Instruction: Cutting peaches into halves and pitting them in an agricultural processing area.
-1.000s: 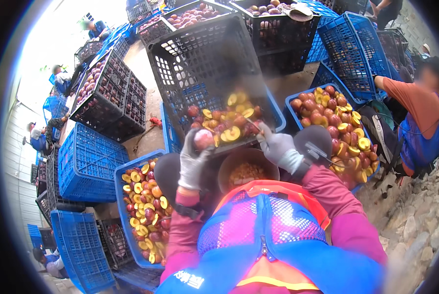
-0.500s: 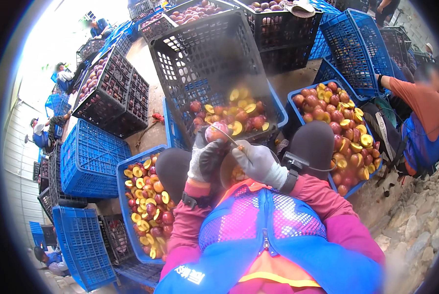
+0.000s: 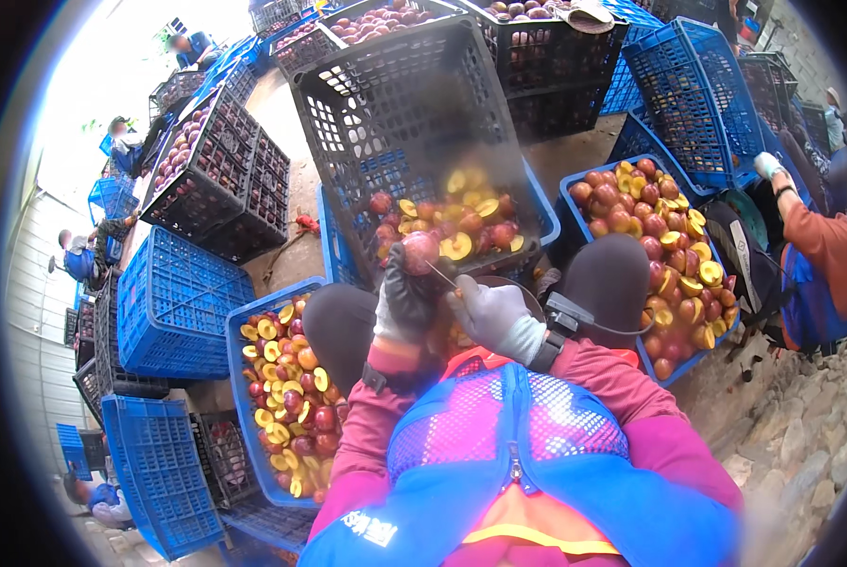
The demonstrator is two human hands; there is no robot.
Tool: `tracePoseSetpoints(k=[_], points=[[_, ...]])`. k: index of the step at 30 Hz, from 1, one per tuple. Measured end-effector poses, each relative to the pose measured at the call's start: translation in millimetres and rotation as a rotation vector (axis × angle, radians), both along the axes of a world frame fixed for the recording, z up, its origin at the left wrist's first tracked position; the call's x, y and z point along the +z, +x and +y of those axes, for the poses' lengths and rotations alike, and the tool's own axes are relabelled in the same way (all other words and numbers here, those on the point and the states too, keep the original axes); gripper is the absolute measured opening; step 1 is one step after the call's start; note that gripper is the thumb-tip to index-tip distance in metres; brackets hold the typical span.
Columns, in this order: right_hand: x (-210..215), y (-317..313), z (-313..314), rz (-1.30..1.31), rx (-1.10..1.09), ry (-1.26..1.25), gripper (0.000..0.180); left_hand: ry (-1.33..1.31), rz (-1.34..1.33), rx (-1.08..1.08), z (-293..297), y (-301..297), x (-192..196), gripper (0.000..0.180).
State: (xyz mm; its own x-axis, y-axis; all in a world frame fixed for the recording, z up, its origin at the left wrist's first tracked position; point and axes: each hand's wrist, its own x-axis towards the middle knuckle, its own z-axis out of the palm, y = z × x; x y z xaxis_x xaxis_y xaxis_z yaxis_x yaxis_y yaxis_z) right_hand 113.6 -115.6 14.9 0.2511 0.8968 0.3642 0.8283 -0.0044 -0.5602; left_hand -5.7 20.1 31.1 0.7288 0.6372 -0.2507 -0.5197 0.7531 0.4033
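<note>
The left forearm (image 3: pixel 363 427) is pointing toward one o'clock, the left grip (image 3: pixel 404 302) cupping; the right forearm (image 3: pixel 617 383) is slanting toward ten o'clock, the right grip (image 3: pixel 492 314) pinching.

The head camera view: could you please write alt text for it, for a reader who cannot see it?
A person's gloved left hand holds a round red fruit while the gloved right hand points a thin tool toward it. Ahead, a black crate holds more fruit; blue crates of whole and halved fruit stand on both sides.

Pale panelled wall (image 3: pixel 43 274) at left; stony ground (image 3: pixel 806 425) lower right; glare (image 3: pixel 121 57) upper left
</note>
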Motion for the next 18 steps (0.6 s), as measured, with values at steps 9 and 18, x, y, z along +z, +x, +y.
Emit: tracePoseSetpoints(k=[9,18], points=[[-5,10,11,-0.013,-0.006,-0.097,0.025,0.964,0.591,0.233,-1,9,-27,0.069],[-22,32,-8,-0.182,0.034,-0.124,0.043,-0.012,0.375,-0.105,18,-9,-24,0.060]])
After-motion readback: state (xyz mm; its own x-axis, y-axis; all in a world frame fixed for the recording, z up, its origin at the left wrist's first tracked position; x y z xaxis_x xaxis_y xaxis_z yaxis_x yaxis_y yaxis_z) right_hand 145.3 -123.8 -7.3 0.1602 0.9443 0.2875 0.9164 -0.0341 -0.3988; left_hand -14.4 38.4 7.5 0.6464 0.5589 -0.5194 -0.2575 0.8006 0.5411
